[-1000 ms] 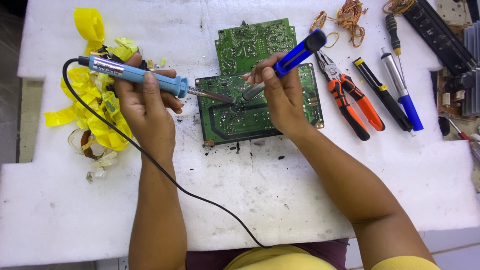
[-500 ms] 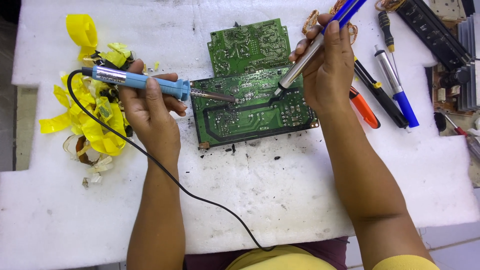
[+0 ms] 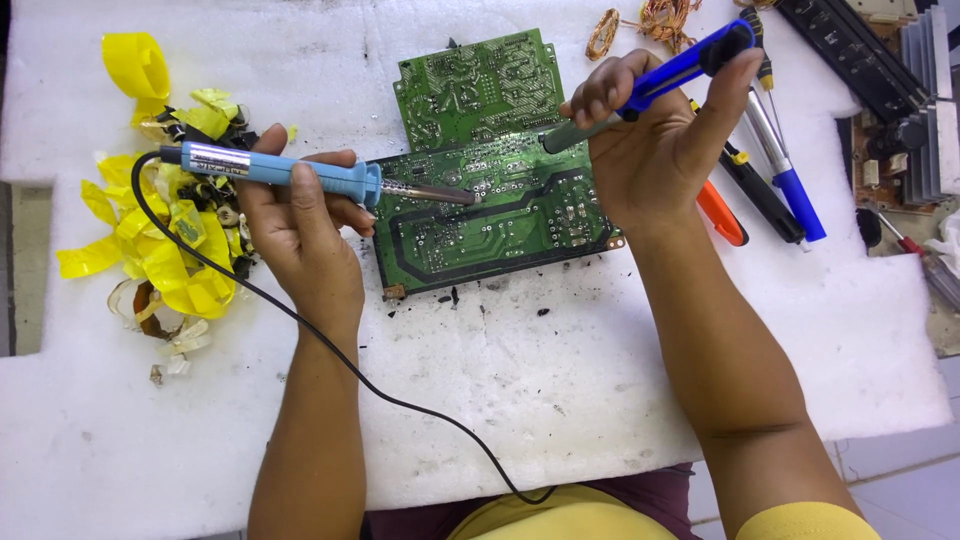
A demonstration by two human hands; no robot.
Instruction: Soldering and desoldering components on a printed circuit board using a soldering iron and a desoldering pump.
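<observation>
My left hand (image 3: 300, 215) grips a light-blue soldering iron (image 3: 275, 169) with a black cord; its metal tip rests on the near green circuit board (image 3: 500, 215). My right hand (image 3: 655, 140) holds a blue-and-grey desoldering pump (image 3: 655, 80), lifted off the board with its nozzle pointing left above the board's upper edge and my thumb on its far end. A second green circuit board (image 3: 475, 85) lies just behind the first. Both boards lie solder side up on white foam (image 3: 550, 380).
A heap of yellow tape scraps and small parts (image 3: 160, 230) lies left of my left hand. Orange-handled pliers (image 3: 720, 212), screwdrivers (image 3: 785, 165) and copper wire coils (image 3: 640, 18) lie to the right. A heatsink assembly (image 3: 915, 90) sits at the far right. Black debris dots the foam.
My right hand has lifted the desoldering pump off the board and drawn it up and to the right, then tilted it more level. The soldering iron stays on the board.
</observation>
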